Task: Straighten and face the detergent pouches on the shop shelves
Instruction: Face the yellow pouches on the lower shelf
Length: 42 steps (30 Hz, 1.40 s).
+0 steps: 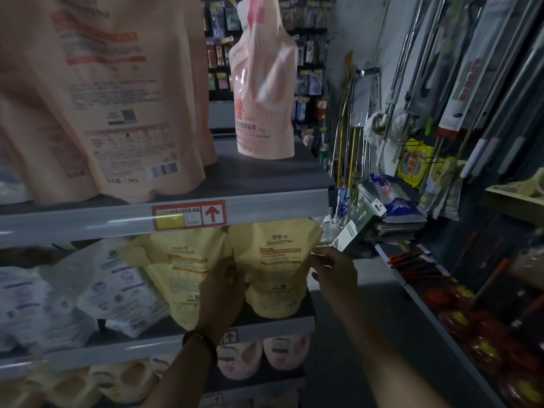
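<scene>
Yellow is the colour that matters here: 2 yellow detergent pouches stand side by side on the middle shelf [276,326], under the red price label [188,216]. We have the right SnowAroma pouch [273,269] between our hands at the open end of the shelf. It stands upright on its base with its printed front toward us. Holding it on both flanks should let us turn it square without it flopping over, since the bag is soft and its top is narrow.

The left yellow pouch [179,269] leans to the left with its top corner folded over, so it probably needs straightening next. Beside it, the white pouches [117,284] slump at an angle. On the shelf above, the peach pouches [117,98] show barcodes and small print, so their backs face out. The pink spouted pouch [265,83] stands alone near the corner.

The left hand [223,287] comes up from below with its back toward us, a beaded bracelet [198,341] on the wrist. It lies along the pouch's left edge, its fingers hidden between the 2 yellow pouches, so we cannot tell whether that grip is clamped. The right hand [331,267] comes in level, and its grip is closed on the right side seam, thumb above and fingertips below.
</scene>
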Motion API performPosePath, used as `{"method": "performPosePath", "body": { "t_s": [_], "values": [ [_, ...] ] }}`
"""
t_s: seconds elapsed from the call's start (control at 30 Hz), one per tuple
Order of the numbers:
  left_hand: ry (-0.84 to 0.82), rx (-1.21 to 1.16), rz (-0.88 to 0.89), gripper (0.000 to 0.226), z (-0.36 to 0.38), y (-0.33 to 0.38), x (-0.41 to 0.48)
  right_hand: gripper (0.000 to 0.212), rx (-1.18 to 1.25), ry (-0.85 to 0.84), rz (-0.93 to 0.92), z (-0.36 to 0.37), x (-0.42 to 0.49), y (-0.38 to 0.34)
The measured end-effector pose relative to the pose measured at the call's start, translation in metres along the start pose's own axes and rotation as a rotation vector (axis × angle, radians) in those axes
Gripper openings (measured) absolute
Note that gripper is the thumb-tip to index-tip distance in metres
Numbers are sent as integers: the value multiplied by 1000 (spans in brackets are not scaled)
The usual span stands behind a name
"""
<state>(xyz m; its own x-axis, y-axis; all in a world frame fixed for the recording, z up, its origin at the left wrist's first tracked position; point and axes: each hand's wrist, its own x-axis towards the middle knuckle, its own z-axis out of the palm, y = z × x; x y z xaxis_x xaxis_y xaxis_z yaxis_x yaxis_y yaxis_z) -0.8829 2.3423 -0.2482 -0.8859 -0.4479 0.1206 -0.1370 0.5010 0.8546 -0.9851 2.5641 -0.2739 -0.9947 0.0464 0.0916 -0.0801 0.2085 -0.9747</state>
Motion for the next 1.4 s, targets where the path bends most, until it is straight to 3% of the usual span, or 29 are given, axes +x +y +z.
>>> {"method": "performPosePath", "body": {
  "t_s": [0.17,0.37,0.63,0.73,1.0,1.17,1.4],
  "values": [
    [-65,-187,-125,10,-27,3,-12,32,3,1,2,-5,-14,-13],
    [-77,-217,-135,13,-47,35,-30,12,52,-28,-50,-10,-32,-38],
    [-132,-295,-169,21,-72,86,-60,11,126,-292,-249,-27,-72,-112],
    [-104,-304,-98,20,-91,104,-68,10,204,-365,-292,-26,-85,-139],
    [140,-422,113,15,-158,133,-53,10,355,-344,-348,-1,-87,-215],
    [191,-465,136,14,-199,137,-37,14,301,-347,-365,28,-81,-256],
    [325,-347,310,14,-245,136,-10,9,212,-296,-421,69,-76,-297]
  ]
}}
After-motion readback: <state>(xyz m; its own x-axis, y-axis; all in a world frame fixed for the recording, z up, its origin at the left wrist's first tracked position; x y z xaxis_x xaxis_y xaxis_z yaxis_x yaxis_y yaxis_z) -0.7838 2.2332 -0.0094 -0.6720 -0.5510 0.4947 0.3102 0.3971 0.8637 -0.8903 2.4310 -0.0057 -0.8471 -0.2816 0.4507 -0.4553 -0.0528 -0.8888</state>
